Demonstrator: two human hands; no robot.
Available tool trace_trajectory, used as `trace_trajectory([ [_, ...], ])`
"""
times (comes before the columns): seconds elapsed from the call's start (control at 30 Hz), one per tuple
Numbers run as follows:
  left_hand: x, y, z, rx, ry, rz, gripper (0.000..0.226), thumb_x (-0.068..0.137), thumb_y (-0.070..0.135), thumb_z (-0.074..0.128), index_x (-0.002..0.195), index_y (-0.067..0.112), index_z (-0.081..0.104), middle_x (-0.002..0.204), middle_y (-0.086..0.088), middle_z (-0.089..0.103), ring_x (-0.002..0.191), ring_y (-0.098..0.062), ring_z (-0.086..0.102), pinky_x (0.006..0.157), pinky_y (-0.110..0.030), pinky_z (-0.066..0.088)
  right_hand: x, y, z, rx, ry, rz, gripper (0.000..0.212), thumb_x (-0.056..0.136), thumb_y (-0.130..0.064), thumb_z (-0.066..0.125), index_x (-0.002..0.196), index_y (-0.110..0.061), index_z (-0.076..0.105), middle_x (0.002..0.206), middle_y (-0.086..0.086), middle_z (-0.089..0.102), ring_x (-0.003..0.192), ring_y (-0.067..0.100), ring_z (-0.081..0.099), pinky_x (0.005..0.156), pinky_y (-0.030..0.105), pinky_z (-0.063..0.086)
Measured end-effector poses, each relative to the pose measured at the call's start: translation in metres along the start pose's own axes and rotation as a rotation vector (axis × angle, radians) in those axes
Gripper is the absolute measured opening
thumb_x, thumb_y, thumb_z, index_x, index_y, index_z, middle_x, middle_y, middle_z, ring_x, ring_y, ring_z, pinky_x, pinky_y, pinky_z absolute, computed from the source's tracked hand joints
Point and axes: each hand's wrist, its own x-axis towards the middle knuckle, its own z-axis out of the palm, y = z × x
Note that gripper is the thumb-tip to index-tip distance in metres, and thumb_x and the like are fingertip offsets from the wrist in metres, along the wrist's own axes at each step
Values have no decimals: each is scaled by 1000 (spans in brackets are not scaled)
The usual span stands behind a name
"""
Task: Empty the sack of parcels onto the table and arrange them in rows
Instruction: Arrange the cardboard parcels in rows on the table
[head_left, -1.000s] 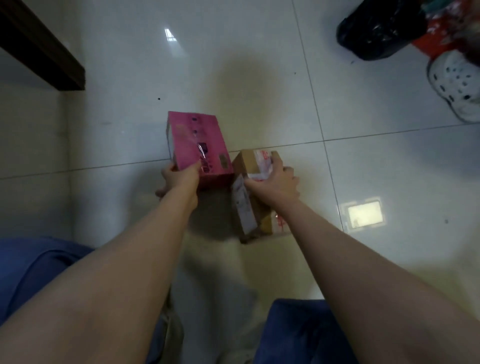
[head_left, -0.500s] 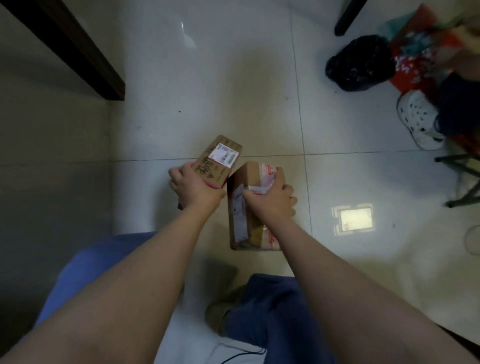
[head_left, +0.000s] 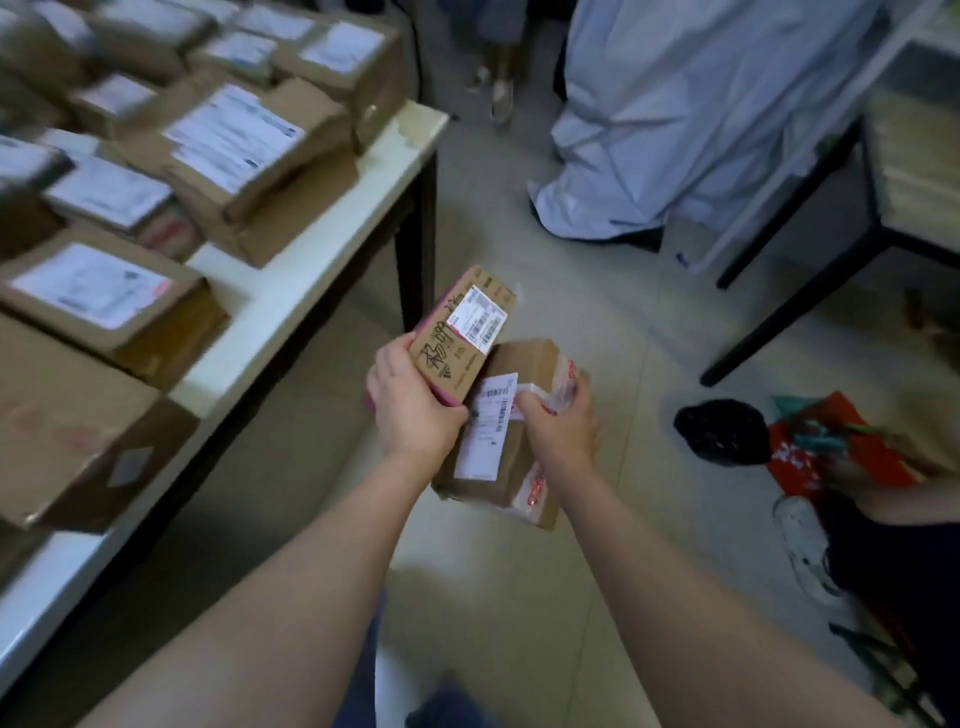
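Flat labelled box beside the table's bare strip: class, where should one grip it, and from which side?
Span the box across its thin side walls, reaching from the table's bare edge: it lies flat, label up, with neighbours crowding its other sides.

So the flat brown cardboard box with the pink edge I've got has a white barcode label and black marker scrawl. My bigger brown cardboard box has a white label too, plus tape printed in red. White-topped table, brown cardboard parcels with white labels, shiny black plastic bag, beige floor tiles.
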Motion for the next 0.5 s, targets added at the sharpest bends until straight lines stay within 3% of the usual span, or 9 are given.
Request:
trace_trajectory([
  [0.13,-32,37,-72,-66,167,19,89,57,15,80,136,20,37,133,2,42,126,-20,35,105,-39,41,-56,-57,-18,105,-66,-86,94,65,-56,63,150,-40,25,147,8,40,131,35,42,109,53,38],
  [0.27,-50,60,-142,-116,318,39,85,58,18,77,134,21,38,129,3,43,124,-18,37,101,-38,43,-101,-103,-19,239,-165,-169,102,50,-63,66,145,-38,34,142,5,48,123,31,54,104,49,46],
  [0.43,-68,65,-218,-119,493,31,91,58,19,78,138,20,35,133,2,41,126,-20,36,103,-41,42,-166,-144,6,371,-308,-246,98,54,-54,73,143,-29,41,132,5,58,110,26,63,97,44,53],
  [0.5,-76,56,-246,-97,555,10,91,58,19,78,139,19,35,134,1,41,127,-22,36,104,-42,40,-189,-154,22,386,-373,-292,87,64,-45,76,142,-26,41,129,4,61,106,22,65,94,39,54],
])
